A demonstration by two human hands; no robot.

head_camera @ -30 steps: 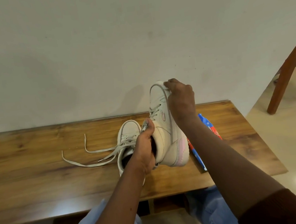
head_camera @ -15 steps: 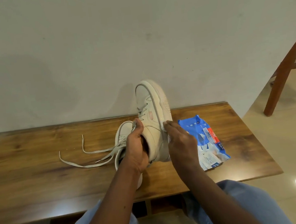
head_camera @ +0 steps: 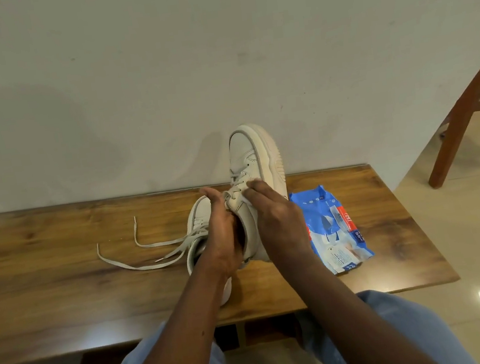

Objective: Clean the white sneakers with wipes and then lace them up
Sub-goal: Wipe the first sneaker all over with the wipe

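Note:
I hold one white sneaker upright over the table, toe pointing up and sole to the right. My left hand grips its collar, fingers curled into the opening and thumb by the tongue. My right hand lies on the sneaker's side with fairly straight fingers pressing near the lower eyelets; a sliver of white shows under the fingertips, and I cannot tell whether it is a wipe. The second white sneaker lies on the table behind my left hand, its loose laces trailing left.
A blue wipes pack lies flat to the right of the sneakers on the wooden table, which stands against a plain wall. A wooden chair leg stands on the tiled floor at far right. My knees in blue jeans are under the front edge.
My right hand slid from the sneaker's toe down its side to the lace area, uncovering the wipes pack. The held sneaker shifted slightly left. My left hand kept its grip.

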